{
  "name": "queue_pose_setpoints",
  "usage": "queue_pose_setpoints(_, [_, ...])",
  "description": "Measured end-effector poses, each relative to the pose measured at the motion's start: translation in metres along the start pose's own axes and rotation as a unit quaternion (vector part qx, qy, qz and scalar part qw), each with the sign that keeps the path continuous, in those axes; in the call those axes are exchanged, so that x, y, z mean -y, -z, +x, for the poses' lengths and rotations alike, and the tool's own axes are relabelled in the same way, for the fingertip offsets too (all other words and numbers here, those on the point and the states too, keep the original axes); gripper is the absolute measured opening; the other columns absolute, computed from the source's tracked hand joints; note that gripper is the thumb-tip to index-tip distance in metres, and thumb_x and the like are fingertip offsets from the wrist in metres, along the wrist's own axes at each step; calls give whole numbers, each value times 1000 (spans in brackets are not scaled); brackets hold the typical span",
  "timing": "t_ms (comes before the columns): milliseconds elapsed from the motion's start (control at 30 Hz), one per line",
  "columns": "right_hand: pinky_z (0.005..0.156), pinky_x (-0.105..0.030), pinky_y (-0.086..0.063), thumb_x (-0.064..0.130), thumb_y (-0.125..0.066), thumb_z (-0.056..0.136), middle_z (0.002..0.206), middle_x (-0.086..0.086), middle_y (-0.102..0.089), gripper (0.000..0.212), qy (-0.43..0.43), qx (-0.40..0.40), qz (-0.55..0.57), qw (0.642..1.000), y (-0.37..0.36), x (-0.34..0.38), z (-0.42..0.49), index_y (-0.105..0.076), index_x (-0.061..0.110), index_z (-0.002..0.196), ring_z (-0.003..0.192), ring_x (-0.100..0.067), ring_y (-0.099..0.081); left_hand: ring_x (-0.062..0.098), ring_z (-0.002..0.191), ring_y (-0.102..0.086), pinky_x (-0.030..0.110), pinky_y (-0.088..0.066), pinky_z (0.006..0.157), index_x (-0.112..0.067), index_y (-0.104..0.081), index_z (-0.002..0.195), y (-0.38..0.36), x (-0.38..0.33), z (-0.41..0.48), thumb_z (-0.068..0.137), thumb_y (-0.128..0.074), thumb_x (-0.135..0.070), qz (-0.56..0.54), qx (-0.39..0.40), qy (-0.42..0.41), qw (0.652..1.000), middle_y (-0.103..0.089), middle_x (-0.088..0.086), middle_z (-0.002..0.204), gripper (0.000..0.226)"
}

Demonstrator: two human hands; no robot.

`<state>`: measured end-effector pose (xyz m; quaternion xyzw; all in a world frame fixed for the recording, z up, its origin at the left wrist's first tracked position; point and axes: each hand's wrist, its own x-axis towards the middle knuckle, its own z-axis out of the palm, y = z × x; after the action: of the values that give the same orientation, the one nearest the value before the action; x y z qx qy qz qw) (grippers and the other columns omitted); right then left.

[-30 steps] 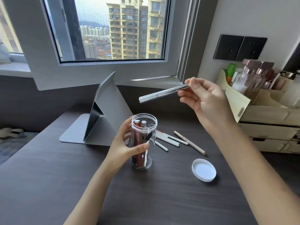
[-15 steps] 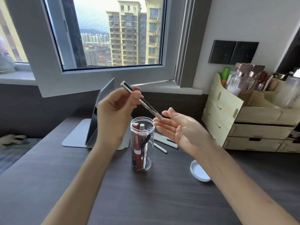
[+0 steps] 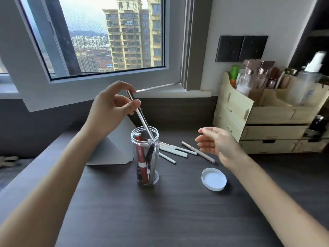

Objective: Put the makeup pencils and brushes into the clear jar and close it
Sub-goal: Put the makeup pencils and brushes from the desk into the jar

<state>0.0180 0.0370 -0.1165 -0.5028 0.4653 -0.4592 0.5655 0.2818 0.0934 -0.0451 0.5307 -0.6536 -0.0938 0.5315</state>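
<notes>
The clear jar point(image 3: 154, 158) stands upright and uncapped on the dark desk, holding a red tube point(image 3: 141, 157) and dark pencils. My left hand point(image 3: 110, 111) is above it, pinching a silver makeup pencil point(image 3: 142, 118) whose lower tip is inside the jar's mouth. My right hand point(image 3: 219, 143) hovers open to the right of the jar, over several white and beige pencils point(image 3: 178, 151) lying on the desk. The white lid point(image 3: 213, 179) lies upside down, to the right of the jar and nearer to me.
A grey folding stand point(image 3: 114, 148) sits behind the jar to the left. A wooden cosmetics organiser with drawers point(image 3: 263, 125) fills the right side against the wall. An open window sash point(image 3: 106, 86) juts out over the desk's back edge.
The silver pencil passed from my right hand to my left, which tipped it down into the jar's mouth. My right hand let go and moved right, over the loose pencils.
</notes>
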Motion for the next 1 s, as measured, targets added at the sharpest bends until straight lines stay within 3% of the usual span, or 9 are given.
queue_pose_setpoints(233, [56, -24, -52, 15, -51, 93, 72, -6, -66, 14, 22, -63, -96, 993, 2, -26, 22, -62, 7, 89, 64, -18, -61, 25, 69, -65, 27, -49, 67, -24, -60, 100, 6, 1, 1, 80, -72, -22, 18, -10, -6, 1000, -72, -16, 66, 23])
queue_pose_setpoints(367, [82, -33, -46, 27, -52, 90, 106, -5, -70, 26, 102, -92, -493, 859, 4, -48, 44, -66, 12, 107, 102, -25, -61, 15, 63, -63, 18, -47, 61, -16, -64, 98, -11, 7, -5, 78, -75, -16, 72, 57, 19, 996, -74, 3, 74, 22])
queue_pose_setpoints(467, [88, -36, -44, 31, -46, 95, 122, -11, -61, 35, 91, -56, -637, 763, 2, -60, 56, -60, 9, 118, 114, -31, -53, 8, 58, -58, 11, -41, 59, -20, -67, 93, -25, 11, -7, 78, -76, -16, 125, 119, 27, 984, -72, -4, 70, 18])
queue_pose_setpoints(567, [85, -36, -43, 29, -39, 98, 124, -11, -56, 35, 90, -51, -675, 731, 2, -67, 65, -60, 10, 119, 117, -31, -49, 9, 73, -57, 10, -37, 67, -23, -76, 90, -24, 15, -8, 77, -77, -23, 204, 119, -19, 971, -69, -9, 78, 13])
queue_pose_setpoints(667, [83, -36, -44, 23, -41, 97, 124, -11, -57, 31, 97, -33, -688, 718, 3, -68, 70, -61, 10, 118, 116, -31, -51, 19, 94, -52, 30, -34, 81, -28, -79, 87, -19, 22, -8, 79, -69, -46, 274, 130, -48, 952, -67, -7, 92, 22])
queue_pose_setpoints(733, [79, -36, -45, 21, -44, 95, 119, -12, -61, 28, 99, -41, -677, 728, 3, -64, 70, -62, 9, 112, 111, -32, -56, 16, 99, -45, 36, -30, 89, -29, -79, 82, -16, 25, -10, 77, -48, -62, 309, 179, -15, 934, -62, -11, 95, 45])
queue_pose_setpoints(800, [73, -34, -45, 20, -51, 88, 107, -10, -68, 21, 122, -92, -600, 785, 3, -54, 67, -64, 9, 101, 101, -33, -61, 13, 103, -46, 37, -30, 94, -34, -77, 85, -15, 28, -15, 75, -34, -70, 291, 206, -2, 934, -60, -14, 99, 57])
queue_pose_setpoints(900, [68, -39, -55, 13, -63, 80, 79, -6, -63, 7, 185, -126, -290, 931, -6, -18, 51, -56, 14, 80, 79, -32, -64, 8, 102, -59, 25, -43, 94, -31, -74, 96, -12, 30, -24, 84, -51, -61, 111, 176, 20, 978, -67, -8, 105, 40])
queue_pose_setpoints(1000, [61, -31, -60, -3, -61, 83, 73, -2, -55, 22, 242, -17, -2, 970, -28, 29, 18, -50, 16, 84, 71, -20, -63, 1, 102, -65, 14, -47, 87, -40, -69, 102, -9, 31, -32, 75, -68, -54, -37, 170, 94, 980, -72, -8, 109, 31])
